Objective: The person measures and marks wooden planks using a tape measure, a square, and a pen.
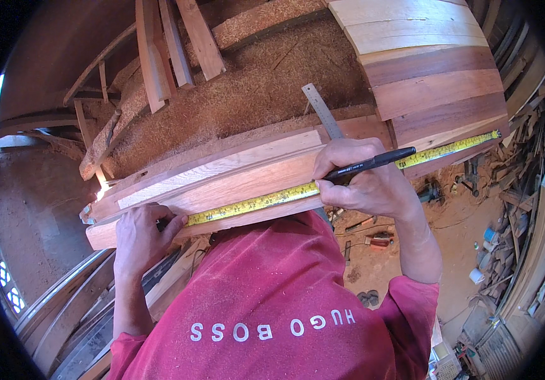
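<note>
A yellow tape measure (253,201) is stretched along a long wooden board (222,183). My left hand (143,234) is closed on the tape at the board's left end; a dark part shows between its fingers. My right hand (364,180) is closed round a black marker pen (374,163), its thumb and fingers also against the tape. Past that hand the tape (450,149) runs on over joined planks to the right. A metal ruler (323,111) sticks out from behind my right hand, its lower end hidden.
Sawdust covers the surface (272,76) beyond the board. Loose timber pieces (200,38) lie at the far side, joined planks (437,82) at the far right. Tools (380,240) lie on the dirt floor; scrap wood (513,234) is piled along the right, more boards (89,304) lower left.
</note>
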Action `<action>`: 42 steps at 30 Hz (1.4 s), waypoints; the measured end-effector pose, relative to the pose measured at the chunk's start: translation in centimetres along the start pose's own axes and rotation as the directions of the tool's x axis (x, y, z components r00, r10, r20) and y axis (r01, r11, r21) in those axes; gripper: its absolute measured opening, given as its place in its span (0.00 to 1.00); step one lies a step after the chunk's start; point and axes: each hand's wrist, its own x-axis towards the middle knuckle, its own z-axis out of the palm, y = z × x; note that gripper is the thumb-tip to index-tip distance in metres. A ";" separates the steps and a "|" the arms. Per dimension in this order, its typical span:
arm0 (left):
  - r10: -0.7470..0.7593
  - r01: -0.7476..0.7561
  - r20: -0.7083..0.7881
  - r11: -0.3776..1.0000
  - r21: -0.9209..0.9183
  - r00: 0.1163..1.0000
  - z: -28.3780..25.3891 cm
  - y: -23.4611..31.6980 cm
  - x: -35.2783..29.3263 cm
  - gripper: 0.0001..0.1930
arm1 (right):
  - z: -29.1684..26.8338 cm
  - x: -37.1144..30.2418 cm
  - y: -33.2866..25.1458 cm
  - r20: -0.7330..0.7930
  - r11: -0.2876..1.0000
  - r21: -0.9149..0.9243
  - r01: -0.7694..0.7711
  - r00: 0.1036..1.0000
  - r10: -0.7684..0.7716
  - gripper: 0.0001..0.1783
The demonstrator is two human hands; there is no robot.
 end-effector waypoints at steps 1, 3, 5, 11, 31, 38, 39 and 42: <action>0.002 -0.002 -0.001 1.000 -0.007 1.000 0.0 0.0 0.0 0.19 | 0.0 0.0 0.0 -0.010 1.000 0.009 0.008 1.000 -0.008 0.10; 0.004 -0.004 -0.001 1.000 -0.014 1.000 0.0 0.0 0.0 0.19 | -0.1 0.0 0.0 -0.021 1.000 0.018 0.016 1.000 -0.016 0.10; -0.001 0.001 -0.006 1.000 -0.006 1.000 -0.1 0.1 0.0 0.19 | -0.4 0.0 0.1 0.055 0.999 -0.045 -0.001 0.998 0.003 0.07; 0.007 -0.007 -0.016 1.000 0.007 1.000 0.1 -0.1 -0.1 0.18 | 0.0 -0.2 0.0 -0.032 0.985 0.153 -0.077 0.996 0.082 0.08; 0.007 -0.007 -0.033 1.000 0.006 0.999 0.1 0.2 0.0 0.18 | -0.8 -0.5 0.3 -0.024 0.998 0.021 -0.052 0.998 0.053 0.08; -0.013 0.013 -0.008 1.000 -0.005 1.000 -0.1 0.4 -0.1 0.18 | -0.6 -0.4 0.4 -0.034 1.000 -0.003 0.001 0.999 -0.001 0.07; -0.014 0.014 -0.009 1.000 -0.004 1.000 -0.1 0.3 -0.1 0.18 | -0.7 -0.4 0.4 -0.034 1.000 -0.003 0.002 0.999 -0.002 0.07; 0.029 -0.029 -0.044 1.000 0.000 0.999 0.1 0.0 -0.1 0.18 | -0.7 -0.4 0.2 -0.023 0.999 0.006 -0.037 0.999 0.037 0.07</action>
